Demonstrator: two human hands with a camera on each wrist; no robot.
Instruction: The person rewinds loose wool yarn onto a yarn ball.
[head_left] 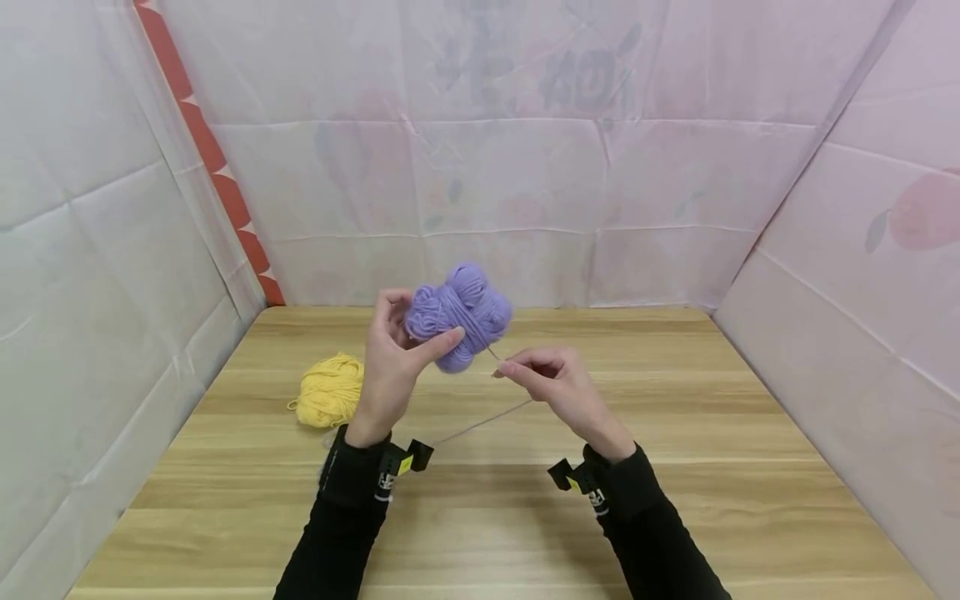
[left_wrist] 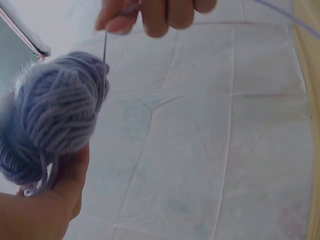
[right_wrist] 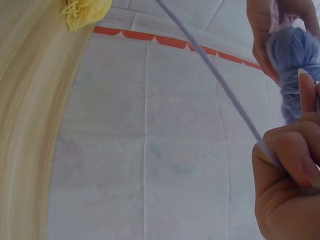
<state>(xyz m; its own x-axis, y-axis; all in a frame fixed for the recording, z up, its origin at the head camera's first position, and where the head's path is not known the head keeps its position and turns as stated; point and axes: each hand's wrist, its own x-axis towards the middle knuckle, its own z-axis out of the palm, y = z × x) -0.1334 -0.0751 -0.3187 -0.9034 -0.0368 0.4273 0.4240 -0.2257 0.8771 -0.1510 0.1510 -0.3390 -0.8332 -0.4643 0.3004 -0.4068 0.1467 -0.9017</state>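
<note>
Above the wooden table point(head_left: 675, 500), well clear of its top, I see a ball of purple yarn point(head_left: 467, 312) in the person's left hand point(head_left: 392, 354), its thumb laid across the front and its fingers bent round behind. The right hand point(head_left: 557, 383) is just beside it, thumb and finger pinching a purple strand point(head_left: 483, 427) close to where it leaves the ball. That short length looks taut; beyond the pinch, the strand slants down toward the left wrist, and I can't tell where it ends. Wraps already band the ball's middle.

To my eye, this is the winding step, the strand being laid round the ball, though unwinding can't be ruled out. The next move seems to call for carrying the pinched strand round under gentle tension while the left thumb stays clear of its path.

On the table, near the left wrist, sits a ball of yellow yarn point(head_left: 330, 392), untouched.
</note>
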